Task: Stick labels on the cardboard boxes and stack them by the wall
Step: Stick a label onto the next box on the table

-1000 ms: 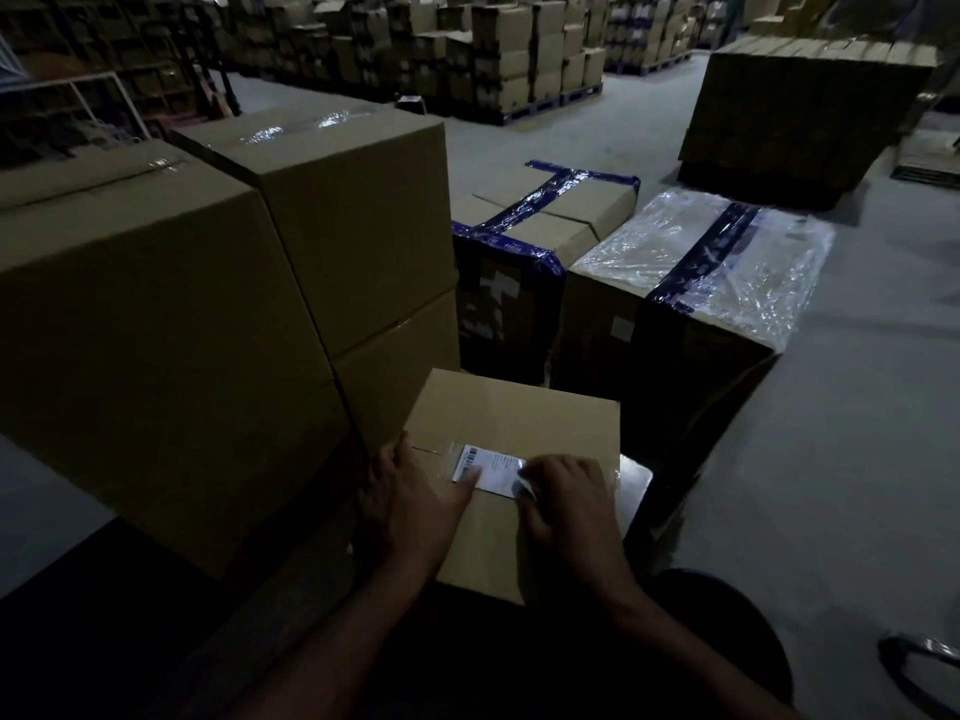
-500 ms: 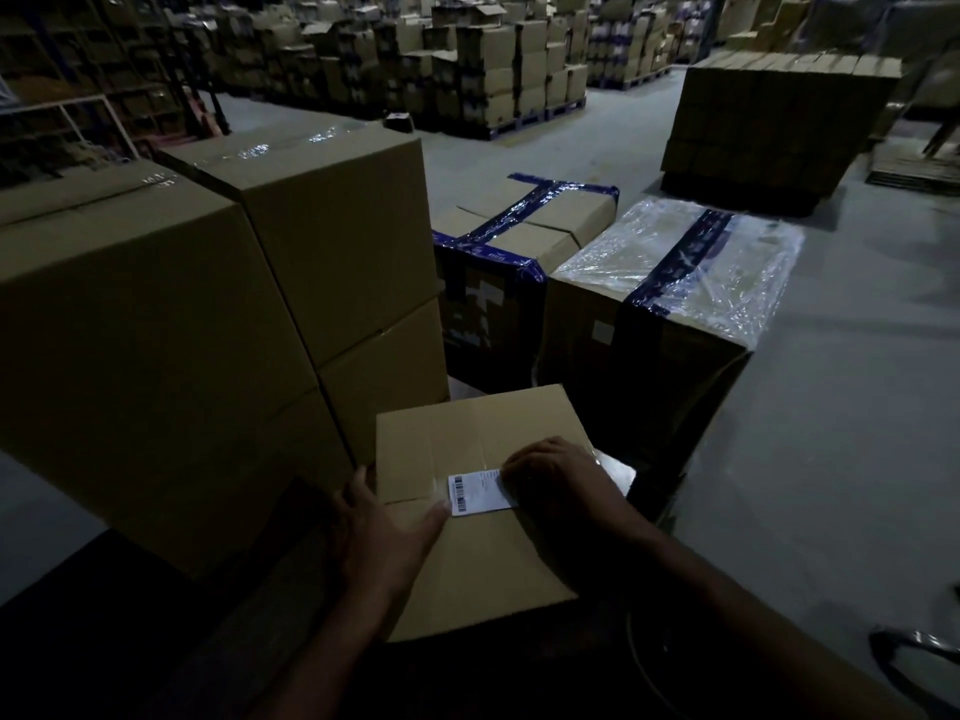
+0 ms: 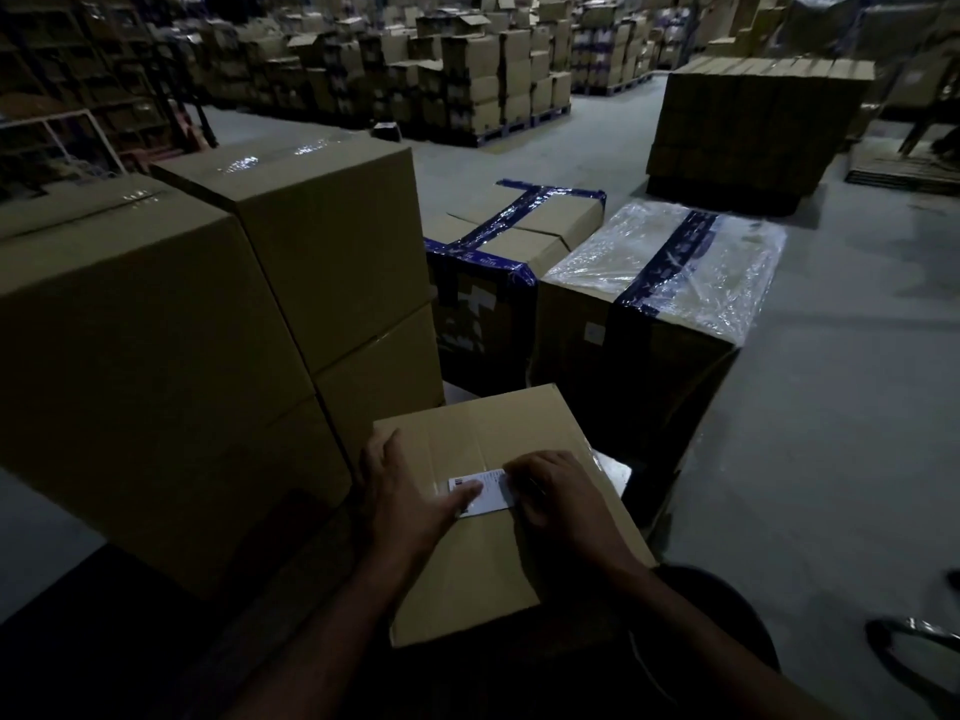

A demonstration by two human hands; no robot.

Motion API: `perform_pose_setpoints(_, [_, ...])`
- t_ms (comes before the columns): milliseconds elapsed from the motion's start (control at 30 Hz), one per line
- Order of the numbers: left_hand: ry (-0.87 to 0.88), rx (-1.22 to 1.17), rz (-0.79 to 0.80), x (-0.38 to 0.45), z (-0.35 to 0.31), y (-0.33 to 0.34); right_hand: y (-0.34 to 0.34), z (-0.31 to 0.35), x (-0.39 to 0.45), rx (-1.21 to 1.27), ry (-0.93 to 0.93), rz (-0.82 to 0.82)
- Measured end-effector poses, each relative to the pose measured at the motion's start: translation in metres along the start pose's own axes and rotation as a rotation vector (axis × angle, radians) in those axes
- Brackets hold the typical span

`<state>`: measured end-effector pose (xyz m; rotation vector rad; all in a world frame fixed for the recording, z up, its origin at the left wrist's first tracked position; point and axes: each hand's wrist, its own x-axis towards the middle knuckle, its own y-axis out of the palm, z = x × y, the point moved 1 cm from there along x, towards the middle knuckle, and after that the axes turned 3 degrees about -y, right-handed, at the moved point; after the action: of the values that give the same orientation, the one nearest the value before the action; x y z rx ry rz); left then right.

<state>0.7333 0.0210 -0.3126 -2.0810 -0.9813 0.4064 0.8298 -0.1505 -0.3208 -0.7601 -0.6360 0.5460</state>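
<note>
A small brown cardboard box [image 3: 483,574] lies flat in front of me, low in the view. A white barcode label [image 3: 485,493] sits on its top face. My left hand [image 3: 410,496] lies flat on the box with its fingers spread, the thumb over the label's left end. My right hand [image 3: 561,504] rests palm down on the label's right end, its fingers pressed on the cardboard. Neither hand grips anything. The label's middle shows between the two hands.
Tall stacked brown boxes [image 3: 218,330] stand close on my left. Behind the small box are a blue-taped carton [image 3: 519,241] and a film-wrapped carton [image 3: 670,272]. A pallet of boxes [image 3: 753,116] stands far right, more stacks at the back. Grey floor [image 3: 831,433] opens to the right.
My left hand has slid right from the box's left edge onto the label's left end. My right hand stays pressed on the label's right end. The view has shifted slightly.
</note>
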Motion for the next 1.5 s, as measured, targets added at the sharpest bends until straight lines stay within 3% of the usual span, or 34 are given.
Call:
perform_pose_setpoints(133, [0.106, 0.121, 0.013, 0.011, 0.003, 0.002, -0.007, -0.005, 0.003, 0.030, -0.068, 0.054])
perform_pose_setpoints(233, [0.228, 0.291, 0.138, 0.039, -0.003, -0.005, -0.017, -0.009, 0.004, 0.149, -0.075, 0.129])
perform_pose_setpoints(367, [0.386, 0.436, 0.359, 0.070, -0.017, -0.010, -0.005, 0.000, -0.014, 0.106, 0.011, -0.069])
perform_pose_setpoints(500, [0.387, 0.469, 0.486, 0.083, -0.014, -0.011, 0.009, 0.028, -0.045, -0.024, 0.138, -0.164])
perform_pose_setpoints(700, [0.217, 0.549, 0.379, 0.066, -0.016, -0.019, -0.001, 0.028, -0.040, -0.122, 0.052, -0.220])
perform_pose_setpoints(867, [0.009, 0.507, 0.306, 0.022, -0.007, -0.022, -0.027, -0.016, 0.003, -0.069, -0.084, 0.100])
perform_pose_setpoints(967, [0.018, 0.391, 0.279, 0.021, -0.007, -0.015, -0.028, -0.019, 0.020, -0.062, -0.086, 0.147])
perform_pose_setpoints(1233, [0.144, 0.333, 0.161, 0.021, -0.002, -0.006, -0.001, 0.008, 0.008, 0.003, 0.063, -0.013])
perform_pose_setpoints(1400, [0.140, 0.330, 0.135, 0.021, -0.002, -0.004, -0.013, 0.001, 0.018, 0.220, 0.107, 0.178])
perform_pose_setpoints(1500, [0.132, 0.324, 0.121, 0.021, -0.001, -0.003, -0.010, -0.004, 0.022, 0.281, 0.134, 0.165])
